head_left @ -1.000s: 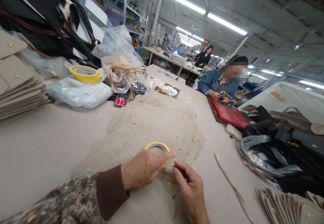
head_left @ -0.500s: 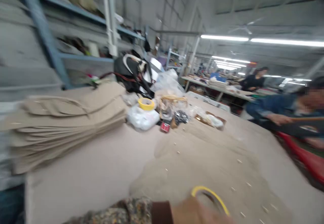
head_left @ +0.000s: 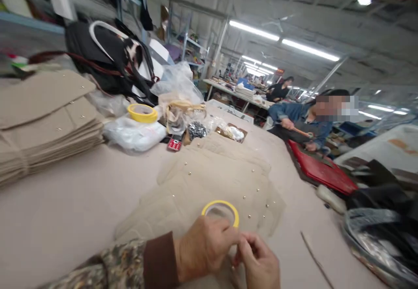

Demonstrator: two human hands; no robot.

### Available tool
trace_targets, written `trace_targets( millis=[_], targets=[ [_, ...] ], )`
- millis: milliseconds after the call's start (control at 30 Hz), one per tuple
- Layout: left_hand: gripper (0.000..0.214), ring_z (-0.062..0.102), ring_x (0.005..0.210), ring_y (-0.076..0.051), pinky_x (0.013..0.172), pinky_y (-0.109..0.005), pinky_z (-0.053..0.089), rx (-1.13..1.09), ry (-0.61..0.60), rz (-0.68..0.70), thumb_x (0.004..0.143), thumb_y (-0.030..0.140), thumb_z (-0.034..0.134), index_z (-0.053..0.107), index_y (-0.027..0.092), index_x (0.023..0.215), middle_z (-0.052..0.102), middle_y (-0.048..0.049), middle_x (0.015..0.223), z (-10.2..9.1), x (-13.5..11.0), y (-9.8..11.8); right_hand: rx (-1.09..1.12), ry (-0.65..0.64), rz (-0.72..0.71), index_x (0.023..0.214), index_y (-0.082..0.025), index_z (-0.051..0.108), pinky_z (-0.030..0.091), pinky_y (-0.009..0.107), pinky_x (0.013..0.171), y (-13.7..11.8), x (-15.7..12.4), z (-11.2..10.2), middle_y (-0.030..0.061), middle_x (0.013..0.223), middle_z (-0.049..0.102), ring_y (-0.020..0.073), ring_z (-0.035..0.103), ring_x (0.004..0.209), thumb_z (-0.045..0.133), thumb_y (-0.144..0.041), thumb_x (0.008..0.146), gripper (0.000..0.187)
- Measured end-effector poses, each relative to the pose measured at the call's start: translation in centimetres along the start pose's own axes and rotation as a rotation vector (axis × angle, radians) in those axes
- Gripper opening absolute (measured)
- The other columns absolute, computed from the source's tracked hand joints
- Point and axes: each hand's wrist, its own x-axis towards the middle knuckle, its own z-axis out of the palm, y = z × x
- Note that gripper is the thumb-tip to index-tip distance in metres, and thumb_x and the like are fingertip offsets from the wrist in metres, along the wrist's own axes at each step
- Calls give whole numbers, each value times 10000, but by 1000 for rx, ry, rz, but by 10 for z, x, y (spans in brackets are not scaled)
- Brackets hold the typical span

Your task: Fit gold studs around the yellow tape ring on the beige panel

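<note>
My left hand (head_left: 204,250) is at the bottom centre, fingers curled, with a thin yellow tape roll (head_left: 220,206) standing up just behind its fingertips; it appears to hold the roll. My right hand (head_left: 259,263) meets it from the right, fingertips pinched against the left fingers; what lies between them is hidden. Both hands rest over fanned-out beige felt pieces (head_left: 212,176) dotted with small metal studs, lying on the beige table (head_left: 65,210).
A tall stack of beige pieces (head_left: 42,119) is at the left. Behind lie wider yellow tape rolls (head_left: 143,112), a white plastic bag (head_left: 133,134), a red phone (head_left: 174,143) and black bags (head_left: 107,58). A co-worker (head_left: 300,115) hammers at a red mat (head_left: 321,169).
The camera swung left and back. My right hand has closed in against my left fingertips, and the tape roll now stands behind them.
</note>
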Motion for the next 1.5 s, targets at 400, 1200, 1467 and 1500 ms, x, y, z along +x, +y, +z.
trace_targets(
  millis=[400, 1200, 1467, 1500],
  targets=[
    [83, 569, 787, -219, 636, -310, 474, 173, -364, -71, 892, 104, 551, 537, 181, 865, 622, -45, 857, 1, 1, -14, 265, -40, 286, 788, -111, 721, 491, 231, 507, 26, 23, -34, 11, 581, 646, 120, 565, 500, 827, -532, 576, 483],
    [70, 563, 776, -217, 620, -331, 492, 131, -395, -33, 939, 166, 523, 518, 184, 872, 602, -30, 842, -11, -1, -7, -398, -216, 11, 708, -196, 721, 443, 240, 464, 23, 20, -30, 24, 530, 657, 178, 588, 481, 576, -518, 772, 359],
    [81, 566, 777, -213, 607, -325, 486, 170, -388, -33, 940, 147, 516, 522, 180, 867, 602, -40, 844, -11, -2, -7, -280, -89, 103, 920, -218, 651, 440, 255, 447, 37, 15, -35, -30, 500, 593, 178, 574, 443, 614, -628, 732, 453],
    [81, 568, 776, -216, 612, -328, 489, 164, -388, -29, 936, 143, 522, 524, 179, 864, 605, -41, 848, -10, -2, -8, -199, -107, 151, 883, -207, 641, 436, 251, 435, 36, 13, -36, -29, 506, 586, 169, 560, 436, 602, -653, 736, 471]
  ],
)
